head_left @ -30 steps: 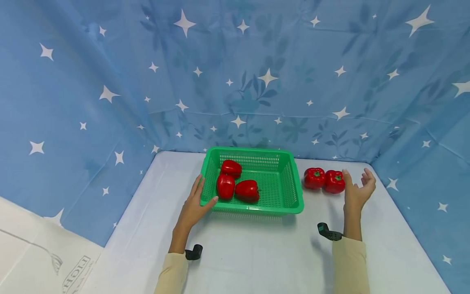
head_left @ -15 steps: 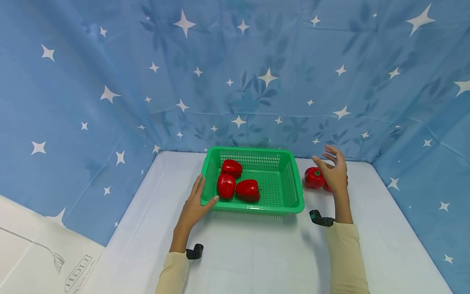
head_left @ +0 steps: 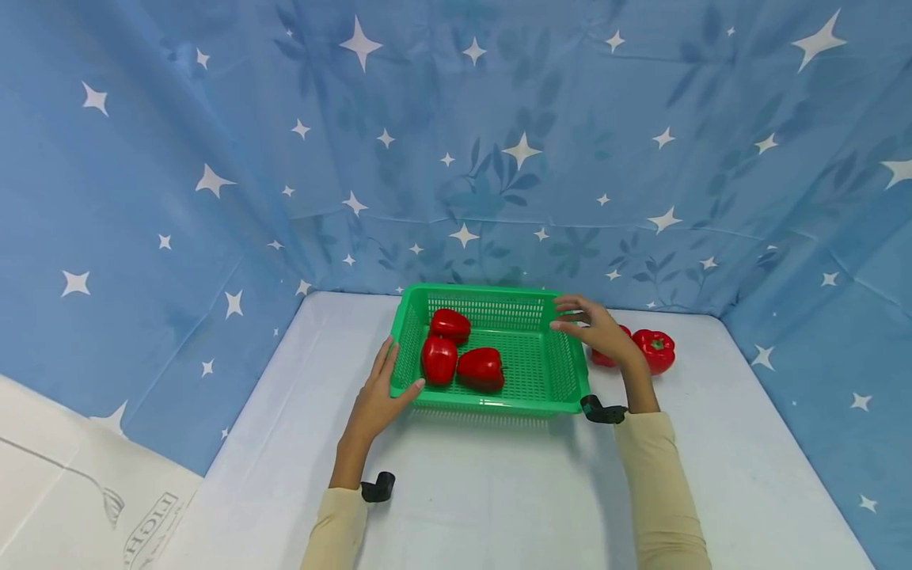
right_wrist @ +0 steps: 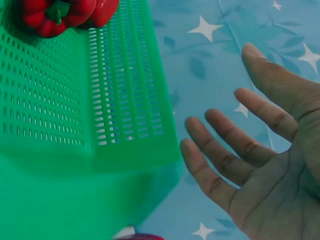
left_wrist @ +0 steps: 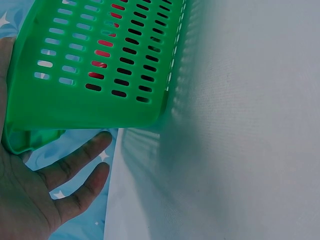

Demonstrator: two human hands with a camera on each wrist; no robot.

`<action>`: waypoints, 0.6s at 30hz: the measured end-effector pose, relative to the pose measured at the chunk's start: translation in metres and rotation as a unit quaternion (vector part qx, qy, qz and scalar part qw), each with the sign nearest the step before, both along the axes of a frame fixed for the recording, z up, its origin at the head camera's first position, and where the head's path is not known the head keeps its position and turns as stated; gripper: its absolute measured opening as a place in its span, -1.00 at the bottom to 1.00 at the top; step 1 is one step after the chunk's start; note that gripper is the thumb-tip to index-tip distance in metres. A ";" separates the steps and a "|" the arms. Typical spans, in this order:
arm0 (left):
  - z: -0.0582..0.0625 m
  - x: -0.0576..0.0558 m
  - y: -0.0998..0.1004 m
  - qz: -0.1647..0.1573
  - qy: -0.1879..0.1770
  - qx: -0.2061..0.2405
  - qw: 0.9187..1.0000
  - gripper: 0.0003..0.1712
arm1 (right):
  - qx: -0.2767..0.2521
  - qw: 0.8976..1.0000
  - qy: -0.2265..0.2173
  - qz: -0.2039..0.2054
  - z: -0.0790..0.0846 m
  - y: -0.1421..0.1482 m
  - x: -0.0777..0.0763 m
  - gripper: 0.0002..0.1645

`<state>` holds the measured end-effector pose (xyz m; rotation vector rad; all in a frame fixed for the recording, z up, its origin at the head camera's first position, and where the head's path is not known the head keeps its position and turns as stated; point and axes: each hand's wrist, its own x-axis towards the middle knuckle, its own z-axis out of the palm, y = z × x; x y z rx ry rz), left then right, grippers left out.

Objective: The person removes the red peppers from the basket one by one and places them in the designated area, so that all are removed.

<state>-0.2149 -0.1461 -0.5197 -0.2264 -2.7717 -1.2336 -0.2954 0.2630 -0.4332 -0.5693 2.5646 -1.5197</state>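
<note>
Basket [head_left: 492, 405], green and slotted, on a white table [head_left: 463, 491], with three red peppers [head_left: 438, 360] clustered in its left part. Just beyond its right wall, on the table: outer pepper [head_left: 655, 351] in plain sight, inner pepper [head_left: 602, 359] half hidden behind the right hand [head_left: 598, 328]. Close behind, blue star-print cloth [head_left: 427, 95]; at lower left, a pale surface [head_left: 71, 475] with lettering too tilted and cropped to read surely. Between left hand [head_left: 375, 404] and peppers, the basket's left wall. Left fingers spread and nearly straight at the left front corner, thumb by the rim; firmness of contact impossible to tell. Right hand above the right rim, fingers loosely bent and apart, nothing in hold. Through the slots in the left wrist view, only slivers of red. In the right wrist view, red edge [right_wrist: 141, 237] cut off at the bottom, hard to identify. Beige sleeves [head_left: 659, 483] cropped below.
</note>
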 end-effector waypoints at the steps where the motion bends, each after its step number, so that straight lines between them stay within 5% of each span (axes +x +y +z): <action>1: 0.000 0.000 0.000 0.000 0.000 0.001 1.000 0.04 | 0.002 1.000 -0.010 0.009 0.000 -0.002 -0.002 -0.34; 8: -0.001 0.000 -0.001 0.002 -0.002 0.002 1.000 0.05 | 0.077 0.991 -0.068 0.083 -0.002 -0.014 -0.016 -0.29; 18: 0.000 0.000 0.000 0.004 -0.005 0.003 1.000 0.06 | 0.090 0.967 -0.183 0.152 0.002 -0.036 -0.024 -0.23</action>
